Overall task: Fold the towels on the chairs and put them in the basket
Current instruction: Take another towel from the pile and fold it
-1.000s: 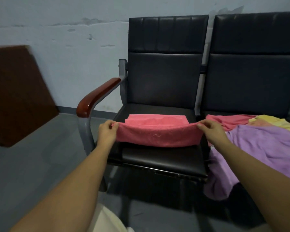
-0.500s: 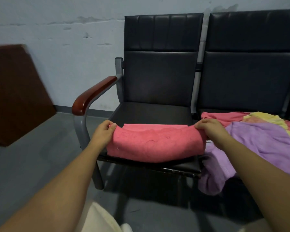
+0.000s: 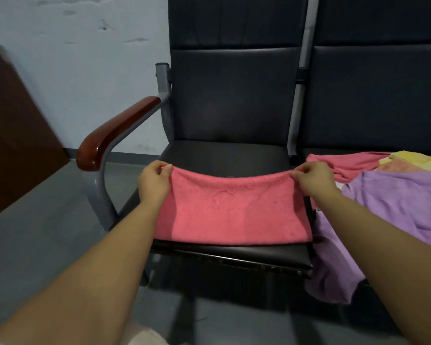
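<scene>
A brown board (image 3: 18,135) leans on the wall at the far left. The left hand (image 3: 153,181) pinches the left corner of the pink towel (image 3: 232,215). The towel is soft terry; its lower part lies on the smooth black chair seat (image 3: 234,255), and its upper edge is lifted and sagging. The right hand (image 3: 314,178) pinches the right corner. A crumpled purple towel (image 3: 393,210) lies on the next seat.

No text, label, brand, number or sign can be read anywhere; nothing legible on any surface.
</scene>
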Tool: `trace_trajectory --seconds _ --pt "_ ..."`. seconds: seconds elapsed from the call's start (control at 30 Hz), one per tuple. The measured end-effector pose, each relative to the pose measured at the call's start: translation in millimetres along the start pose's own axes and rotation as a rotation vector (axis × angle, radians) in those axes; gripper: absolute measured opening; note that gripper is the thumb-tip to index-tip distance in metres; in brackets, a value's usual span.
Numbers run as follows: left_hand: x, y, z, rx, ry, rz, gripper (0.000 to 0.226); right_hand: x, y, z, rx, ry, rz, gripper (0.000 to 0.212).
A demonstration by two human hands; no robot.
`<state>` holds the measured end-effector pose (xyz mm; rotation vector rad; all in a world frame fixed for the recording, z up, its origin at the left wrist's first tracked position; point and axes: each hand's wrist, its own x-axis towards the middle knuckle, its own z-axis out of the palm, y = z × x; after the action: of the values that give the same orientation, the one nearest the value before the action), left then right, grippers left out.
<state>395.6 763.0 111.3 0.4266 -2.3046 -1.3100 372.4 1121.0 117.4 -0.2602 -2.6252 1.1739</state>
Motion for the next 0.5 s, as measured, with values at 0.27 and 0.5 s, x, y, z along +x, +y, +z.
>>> trace_trajectory --seconds 0.27,0.5 --pt "-1.2 -24.8 36.7 0.433 -0.174 -0.204 0.066 -23.8 -2.5 53.8 -0.274 -0.081 -0.088 0.045" --pt "-0.1 -36.4 26.1 0.612 -0.282 -0.419 0.086 -101.3 -33.7 105.7 -0.424 -0.524 -0.468 0.063"
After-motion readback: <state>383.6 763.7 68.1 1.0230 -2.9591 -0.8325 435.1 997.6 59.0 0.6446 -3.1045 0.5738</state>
